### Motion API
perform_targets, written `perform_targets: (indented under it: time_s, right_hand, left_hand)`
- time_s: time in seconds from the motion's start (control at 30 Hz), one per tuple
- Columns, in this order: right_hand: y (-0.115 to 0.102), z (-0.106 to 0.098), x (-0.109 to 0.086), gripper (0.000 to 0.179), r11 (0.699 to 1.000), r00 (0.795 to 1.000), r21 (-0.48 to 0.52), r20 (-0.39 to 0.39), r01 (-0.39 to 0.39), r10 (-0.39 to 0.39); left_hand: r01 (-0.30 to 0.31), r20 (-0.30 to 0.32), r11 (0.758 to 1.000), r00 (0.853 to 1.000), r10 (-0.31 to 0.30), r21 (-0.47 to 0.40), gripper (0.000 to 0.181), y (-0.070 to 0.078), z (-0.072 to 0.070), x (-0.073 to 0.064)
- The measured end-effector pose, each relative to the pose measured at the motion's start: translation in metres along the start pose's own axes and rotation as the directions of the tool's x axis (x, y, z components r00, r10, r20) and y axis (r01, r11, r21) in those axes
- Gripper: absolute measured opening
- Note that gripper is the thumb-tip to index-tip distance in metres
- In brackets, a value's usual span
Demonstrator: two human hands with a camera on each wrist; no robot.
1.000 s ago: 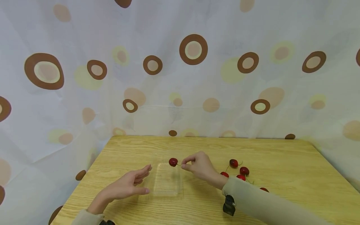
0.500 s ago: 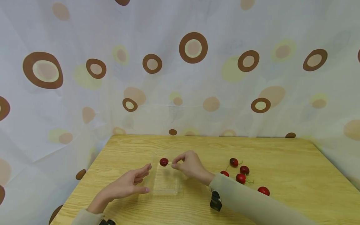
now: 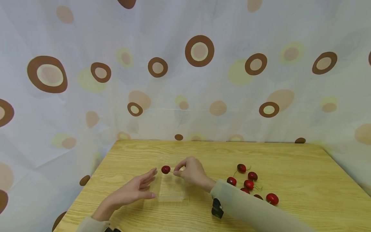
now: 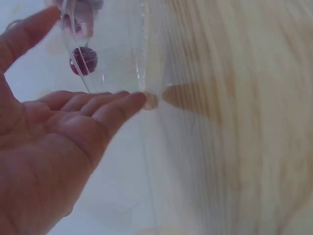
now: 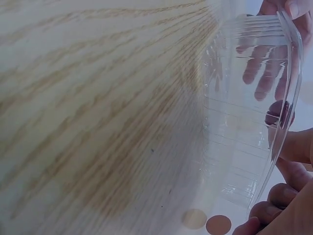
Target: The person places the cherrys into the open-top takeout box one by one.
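Note:
My right hand (image 3: 192,171) pinches the thin stem of a dark red cherry (image 3: 166,169) between thumb and fingertips. The cherry hangs over a clear, shallow plastic box (image 3: 170,198) on the table. Through the box wall (image 5: 239,98) the right wrist view shows this cherry (image 5: 279,113) near the rim. At the box's left side is my left hand (image 3: 130,192), its fingers extended and thumb apart, holding nothing. The left wrist view shows those fingers (image 4: 120,110) close along the box; whether they touch it I cannot tell.
Several loose cherries (image 3: 248,184) with stems lie on the wooden table (image 3: 301,170) to the right, some partly hidden by my right sleeve (image 3: 246,206). A patterned white curtain (image 3: 220,83) stands behind the table and along its sides.
My right hand has moved left with the cherry, from the box's right part to above its left part, dipping slightly at the end. The left hand has stayed in place.

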State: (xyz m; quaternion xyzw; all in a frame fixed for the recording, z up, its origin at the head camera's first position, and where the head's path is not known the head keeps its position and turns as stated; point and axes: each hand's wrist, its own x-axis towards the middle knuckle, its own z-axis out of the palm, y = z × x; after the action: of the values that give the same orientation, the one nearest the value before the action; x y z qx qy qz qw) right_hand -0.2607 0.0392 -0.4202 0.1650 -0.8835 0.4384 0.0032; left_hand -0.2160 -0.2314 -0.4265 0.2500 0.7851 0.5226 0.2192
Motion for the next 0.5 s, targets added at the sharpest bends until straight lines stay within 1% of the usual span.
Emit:
perform_targets:
  time_s: [0.13,0.23,0.37,0.5]
  right_hand:
    - [0.0003,0.0026,0.0002,0.012,1.0,1.0,-0.001,-0.001,0.004,-0.004]
    - [0.0005,0.0046,0.0001,0.012,1.0,1.0,-0.019,-0.004,0.008,-0.008]
    - [0.0007,0.0061,-0.0003,0.012,0.999,1.0,-0.052,-0.014,0.015,-0.016]
    - [0.0003,0.0059,-0.0008,0.013,0.998,1.0,-0.054,-0.016,0.017,-0.018]
  left_hand:
    - [0.007,-0.005,0.999,1.0,-0.007,-0.043,0.091,0.0004,0.0009,0.0]
    - [0.003,-0.003,0.997,1.0,-0.003,-0.071,0.091,0.001,0.0018,-0.0013]
    - [0.012,-0.004,0.994,1.0,-0.012,-0.112,0.091,0.0016,0.0033,-0.0025]
    - [0.013,-0.004,0.989,1.0,-0.014,-0.145,0.091,0.001,0.0044,-0.0014]
